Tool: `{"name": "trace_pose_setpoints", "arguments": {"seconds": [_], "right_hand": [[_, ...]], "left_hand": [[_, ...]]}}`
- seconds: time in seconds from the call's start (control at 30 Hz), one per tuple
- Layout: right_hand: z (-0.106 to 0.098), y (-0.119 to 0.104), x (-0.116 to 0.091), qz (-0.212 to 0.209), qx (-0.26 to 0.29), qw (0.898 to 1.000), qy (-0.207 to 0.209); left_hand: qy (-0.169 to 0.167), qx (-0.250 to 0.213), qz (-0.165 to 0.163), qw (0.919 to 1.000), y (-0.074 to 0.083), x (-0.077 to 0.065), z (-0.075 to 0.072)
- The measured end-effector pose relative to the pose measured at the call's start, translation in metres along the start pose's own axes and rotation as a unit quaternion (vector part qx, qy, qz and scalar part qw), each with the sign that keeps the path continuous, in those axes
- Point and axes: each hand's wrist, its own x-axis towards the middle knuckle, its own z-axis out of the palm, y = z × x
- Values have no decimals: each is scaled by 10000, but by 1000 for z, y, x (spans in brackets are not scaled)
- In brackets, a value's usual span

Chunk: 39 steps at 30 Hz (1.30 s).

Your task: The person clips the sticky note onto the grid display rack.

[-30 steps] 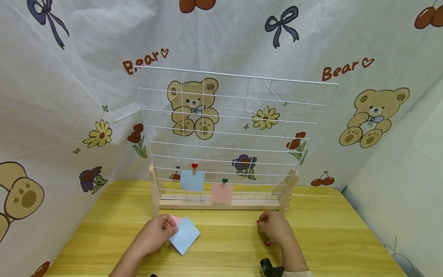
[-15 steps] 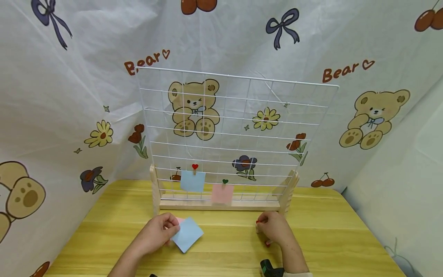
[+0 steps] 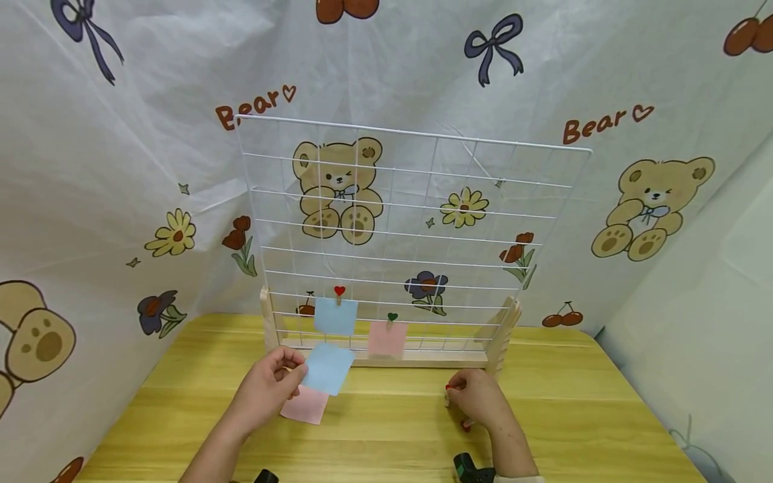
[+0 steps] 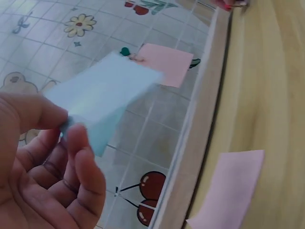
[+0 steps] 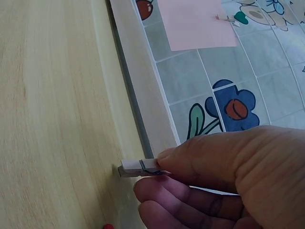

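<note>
My left hand [image 3: 272, 384] pinches a light blue paper square [image 3: 329, 369] by its edge between thumb and index finger. The paper is raised in front of the grid's wooden base. Below it, a pink paper square [image 3: 305, 406] lies on the table. On the right, my right hand [image 3: 481, 397] holds a small wooden clothespin [image 5: 133, 168] with a red top, seen in the right wrist view between thumb and fingers. A second red-topped clothespin [image 3: 466, 425] lies on the table under that hand, partly hidden.
A white wire grid [image 3: 410, 235] stands upright in a wooden base [image 3: 423, 359]. Clipped low on it are a blue paper [image 3: 335, 318] with a red heart clothespin and a pink paper [image 3: 387, 339] with a green one. A black object [image 3: 473, 469] sits by the right wrist.
My left hand has lifted the blue paper up towards the grid, off the pink paper, which now shows on the table. The right hand has barely moved.
</note>
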Motion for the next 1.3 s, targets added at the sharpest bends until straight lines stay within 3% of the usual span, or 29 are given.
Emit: {"name": "trace_pose_setpoints", "arguments": {"seconds": [0.33, 0.53, 0.67, 1.0, 1.13, 1.3], "right_hand": [[2, 3, -1, 78, 75, 9999, -86], [1, 2, -1, 87, 48, 9999, -15], [1, 2, -1, 158, 98, 9998, -24], [-4, 2, 3, 97, 62, 9999, 4], [-5, 2, 2, 97, 29, 9999, 33], [-6, 3, 0, 69, 34, 10000, 31]], "left_hand": [[619, -453, 521, 9957, 21, 12, 3], [1195, -884, 742, 9861, 37, 26, 18], [1378, -1121, 797, 9809, 45, 35, 29], [1766, -1210, 800, 9735, 50, 54, 40], [1895, -1283, 899, 9693, 52, 60, 42], [2326, -1073, 1159, 9597, 50, 69, 38]]}}
